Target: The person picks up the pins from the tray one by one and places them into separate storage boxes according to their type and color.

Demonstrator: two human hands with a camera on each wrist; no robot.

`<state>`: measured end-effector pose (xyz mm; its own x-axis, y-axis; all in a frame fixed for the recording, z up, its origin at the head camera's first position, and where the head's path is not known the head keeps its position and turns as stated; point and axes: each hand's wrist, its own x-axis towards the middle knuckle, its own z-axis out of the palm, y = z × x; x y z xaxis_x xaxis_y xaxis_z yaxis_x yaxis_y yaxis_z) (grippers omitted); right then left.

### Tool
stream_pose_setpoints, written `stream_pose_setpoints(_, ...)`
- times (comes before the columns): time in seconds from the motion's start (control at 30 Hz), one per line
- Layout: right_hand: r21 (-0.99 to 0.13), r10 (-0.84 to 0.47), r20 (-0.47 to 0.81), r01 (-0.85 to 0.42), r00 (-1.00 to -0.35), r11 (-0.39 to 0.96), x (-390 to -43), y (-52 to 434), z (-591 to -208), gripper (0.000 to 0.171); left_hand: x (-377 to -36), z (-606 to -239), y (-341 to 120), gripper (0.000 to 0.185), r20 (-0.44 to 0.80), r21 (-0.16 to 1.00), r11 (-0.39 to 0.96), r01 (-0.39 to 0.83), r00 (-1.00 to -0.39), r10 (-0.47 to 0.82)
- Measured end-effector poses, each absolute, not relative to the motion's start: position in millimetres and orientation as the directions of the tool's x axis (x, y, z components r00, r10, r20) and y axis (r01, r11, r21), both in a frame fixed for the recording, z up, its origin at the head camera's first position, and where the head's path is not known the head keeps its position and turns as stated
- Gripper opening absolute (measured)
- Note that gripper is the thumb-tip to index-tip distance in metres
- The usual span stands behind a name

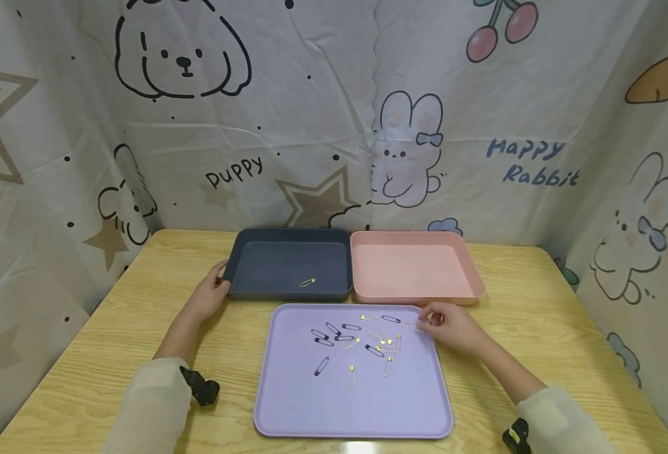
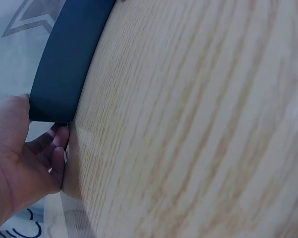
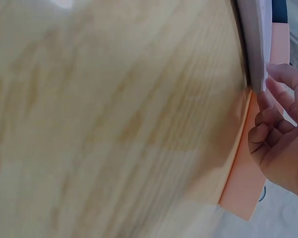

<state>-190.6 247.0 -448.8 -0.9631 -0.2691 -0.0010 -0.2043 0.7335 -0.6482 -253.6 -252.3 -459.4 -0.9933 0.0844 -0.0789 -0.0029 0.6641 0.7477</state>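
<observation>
Lilac plastic-looking, one tray (image 1: 300, 410) lies nearest us on the wooden bench (image 1: 237, 366), with two more just beyond it: one navy tray (image 1: 277, 265) on the left and one pink tray (image 1: 416, 265) on the right. On the lilac one we count eight dark safety pins (image 1: 374, 351) and at least six gold safety pins (image 1: 399, 342), several overlapping too closely for us to number exactly. One single gold pin (image 1: 307, 282) lies inside the navy tray, near its front wall. Of our two hands, the left hand (image 1: 209, 296) grips the navy tray's front left corner; the right hand (image 1: 453, 325), at the lilac tray's far right corner, pinches one more gold pin (image 1: 411, 325) between thumb and finger.
</observation>
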Motion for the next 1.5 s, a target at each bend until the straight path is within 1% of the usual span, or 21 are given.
stream_pose_setpoints(0.17, -0.611, -0.271, -0.065, -0.176, -0.96, 0.771, -188.4, 244.9, -453.1, 0.01, -249.9, -451.6, -245.9, 0.058, -0.112, 0.731, 0.681, -0.036, -0.991, 0.068)
stream_pose_setpoints(0.37, -0.584, -0.265, -0.064, -0.179, -0.962, 0.792, -188.7, 243.1, -455.2, 0.007, -250.0, -451.2, -245.3, 0.057, -0.111, 0.725, 0.687, -0.038, -0.992, 0.062)
stream_pose_setpoints(0.53, -0.598, -0.253, -0.063, -0.167, -0.965, 0.784, -189.0, 241.6, -455.0, 0.004, -252.0, -454.0, -247.8, 0.058, -0.106, 0.731, 0.682, -0.036, -0.993, 0.061)
stream_pose_setpoints(0.87, -0.661, -0.258, -0.027, -0.176, -0.966, 0.729, -189.3, 239.7, -456.1, 0.005, -252.4, -456.0, -249.3, 0.058, -0.1, 0.733, 0.68, -0.027, -0.993, 0.069)
stream_pose_setpoints(1.17, -0.693, -0.237, -0.083, -0.115, -0.968, 0.712, -191.3, 237.7, -451.6, 0.006, -252.6, -454.5, -248.7, 0.059, -0.109, 0.732, 0.681, -0.033, -0.992, 0.068)
stream_pose_setpoints(1.33, -0.701, -0.259, -0.055, -0.148, -0.964, 0.697, -195.6, 234.2, -447.5, 0.005, -252.3, -454.5, -248.9, 0.059, -0.112, 0.731, 0.681, -0.036, -0.991, 0.068)
stream_pose_setpoints(1.5, -0.699, -0.255, -0.072, -0.133, -0.964, 0.703, -200.2, 228.6, -441.7, 0.006, -253.4, -455.5, -249.7, 0.058, -0.106, 0.735, 0.678, -0.031, -0.992, 0.07)
